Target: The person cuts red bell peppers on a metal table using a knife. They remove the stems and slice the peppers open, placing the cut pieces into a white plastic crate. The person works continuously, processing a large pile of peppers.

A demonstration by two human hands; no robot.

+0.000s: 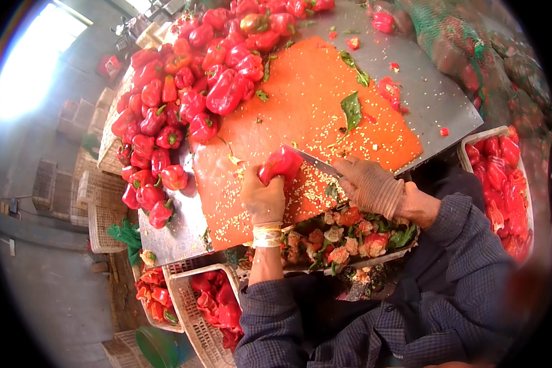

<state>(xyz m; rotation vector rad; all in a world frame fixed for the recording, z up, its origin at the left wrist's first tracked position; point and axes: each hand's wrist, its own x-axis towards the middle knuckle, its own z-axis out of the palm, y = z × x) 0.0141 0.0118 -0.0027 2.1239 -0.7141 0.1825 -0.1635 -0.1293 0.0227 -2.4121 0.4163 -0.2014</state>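
Observation:
My left hand, in a tan knit glove, grips a red bell pepper above the near part of an orange cutting mat. In my right hand, also gloved, is a knife whose blade points up and left. The blade's tip end meets the pepper's right side; how deep it reaches is hidden. Pale seeds and a few green leaves lie scattered over the mat. A large heap of whole red bell peppers covers the table's left and far side.
Below the mat's near edge sits a container of cores and stems. White plastic crates with cut peppers stand at the lower left and right. A green mesh sack lies against the metal table's far right.

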